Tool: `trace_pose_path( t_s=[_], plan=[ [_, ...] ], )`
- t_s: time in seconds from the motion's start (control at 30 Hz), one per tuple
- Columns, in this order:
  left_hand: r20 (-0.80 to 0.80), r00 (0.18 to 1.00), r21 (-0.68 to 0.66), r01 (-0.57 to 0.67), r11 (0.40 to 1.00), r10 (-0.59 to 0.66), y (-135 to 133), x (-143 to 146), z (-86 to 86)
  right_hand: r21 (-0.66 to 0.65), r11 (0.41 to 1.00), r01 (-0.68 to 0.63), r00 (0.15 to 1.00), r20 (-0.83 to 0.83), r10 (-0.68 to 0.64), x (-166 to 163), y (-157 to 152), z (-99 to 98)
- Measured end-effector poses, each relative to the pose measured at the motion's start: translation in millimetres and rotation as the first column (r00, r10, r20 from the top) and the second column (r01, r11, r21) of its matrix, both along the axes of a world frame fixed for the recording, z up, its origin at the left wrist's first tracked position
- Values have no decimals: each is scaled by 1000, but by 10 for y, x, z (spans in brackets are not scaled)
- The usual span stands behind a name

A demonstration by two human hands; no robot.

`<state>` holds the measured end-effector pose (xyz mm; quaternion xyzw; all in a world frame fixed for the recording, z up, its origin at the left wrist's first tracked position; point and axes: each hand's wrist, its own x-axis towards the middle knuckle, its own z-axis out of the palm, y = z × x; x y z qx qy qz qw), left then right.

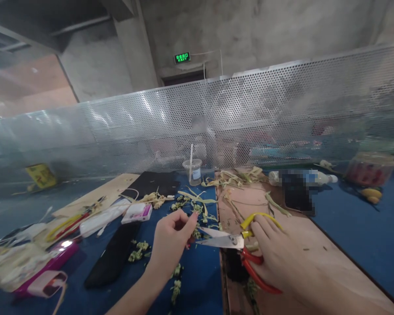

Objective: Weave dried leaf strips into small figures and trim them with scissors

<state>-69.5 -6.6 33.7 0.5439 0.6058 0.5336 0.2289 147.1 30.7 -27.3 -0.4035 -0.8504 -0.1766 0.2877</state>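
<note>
My right hand (276, 253) grips a pair of shears (230, 240) with one yellow and one red handle; the open steel blades point left. My left hand (170, 238) is pinched shut just left of the blade tips, holding something small I cannot make out. Green and pale plant scraps (187, 203) lie scattered on the blue table (200, 280) beyond and below both hands.
A brown board (315, 245) lies under my right hand. A plastic cup with a straw (192, 171) stands by the perforated metal screen (216, 127). Behind it lies a bottle (311, 178). At left are another pair of shears (68, 223), a pink box (137, 213) and black strips (113, 256).
</note>
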Motion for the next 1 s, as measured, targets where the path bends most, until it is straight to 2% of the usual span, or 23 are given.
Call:
trace_pose_path(
  t_s=[0.3, 0.57, 0.8, 1.0],
  plan=[
    [4, 1000, 6, 29, 1000, -29, -8, -6, -11, -45, 999, 2, 1000, 2, -2, 1, 2, 7],
    [4, 1000, 13, 30, 999, -30, -27, -1, -6, 16, 999, -31, 1000, -4, 31, 10, 43, -32],
    [6, 999, 13, 47, 999, -47, -3, -19, -13, -4, 1000, -27, 999, 32, 28, 44, 73, -74],
    [5, 999, 27, 36, 999, -36, 11, -30, -22, 34, 998, -51, 998, 31, 50, 49, 88, -82]
  ],
)
